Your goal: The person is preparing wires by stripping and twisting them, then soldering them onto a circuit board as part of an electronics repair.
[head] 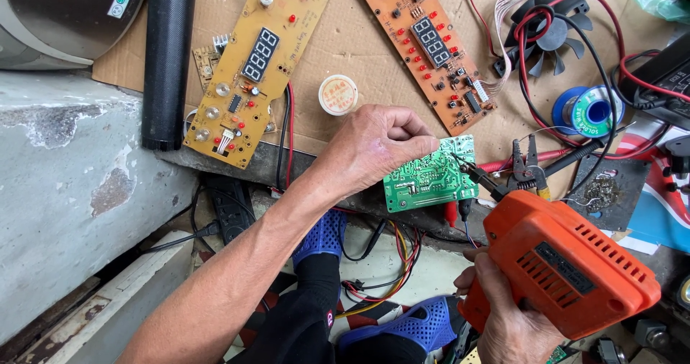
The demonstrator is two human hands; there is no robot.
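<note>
the left hand point(377, 148) was closed in a pinch around the far left edge of a small green circuit board point(430, 175), holding it tilted just off the near edge of the desk point(345, 44), solder side up. the right hand point(514, 321) was wrapped tight on the grip of an orange soldering gun point(564, 260) at the near right of the view. the gun's dark tip point(474, 170) reached left and touched the right edge of the green board. whether solder was flowing could not be told.

a sheet of brown cardboard covered the desk. far left of centre lay a long yellow control board point(255, 62) with a four-digit display and red leds, set at a slant. right of it lay a long orange control board point(428, 44), also with a display and red leds. between the two, just beyond the left hand, sat a small round white tin point(338, 94). a black cooling fan point(550, 30) with red and black leads lay far right, and near it a blue spool of solder wire point(586, 111). a pair of small pliers point(528, 164) rested just right of the green board, beside the gun tip. a black tube point(167, 58) stood at the far left, next to a metal pot point(68, 15).

below the desk edge, blue and black shoes point(323, 238) and a tangle of coloured wires point(392, 263) showed on the floor.
</note>
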